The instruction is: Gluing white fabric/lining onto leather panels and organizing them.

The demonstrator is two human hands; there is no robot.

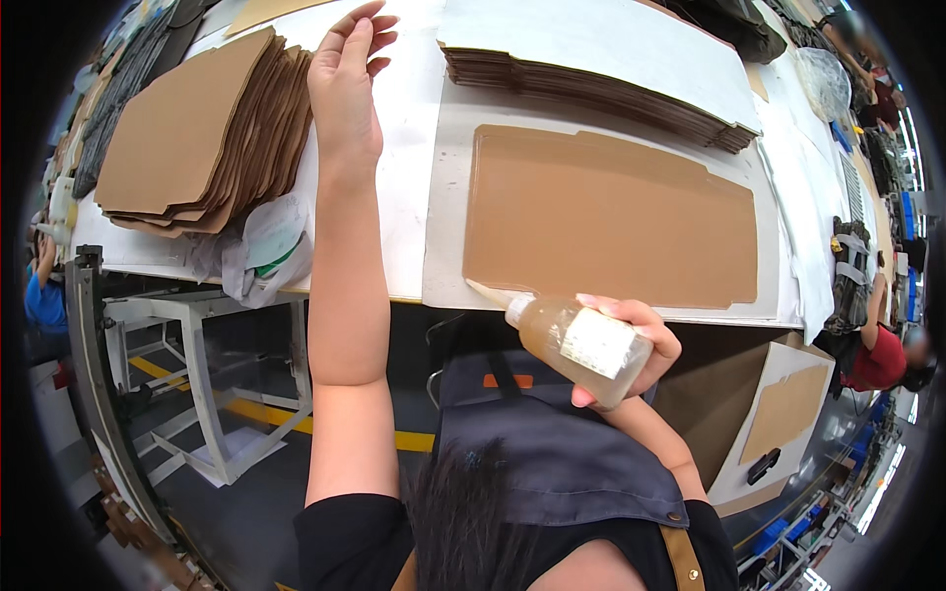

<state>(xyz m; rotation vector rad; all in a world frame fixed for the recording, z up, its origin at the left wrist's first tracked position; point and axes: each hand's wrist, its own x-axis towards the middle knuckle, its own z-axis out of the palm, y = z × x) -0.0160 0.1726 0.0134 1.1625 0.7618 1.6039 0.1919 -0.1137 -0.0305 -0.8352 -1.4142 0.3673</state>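
Observation:
My right hand (650,335) is wrapped round a clear squeeze bottle (544,325) with a pale label, held tilted over the table's front edge. Its pointed nozzle reaches the near left corner of a flat brown cardboard panel (611,217); I cannot tell whether the tip touches it. Some amber-tinted contents show through the bottle. My left hand (345,84) is stretched far forward, fingers apart and slightly bent, with nothing seen in it. Just left of that hand stands a stack of brown cut cardboard pieces (182,128).
A stack of white-topped panels (611,64) lies behind the brown panel. A crumpled plastic bag (266,246) hangs at the table's front edge, above a white metal frame (202,374). Dark fabric pieces (128,98) lie far left. Other people work at both sides, one in a red top (877,364).

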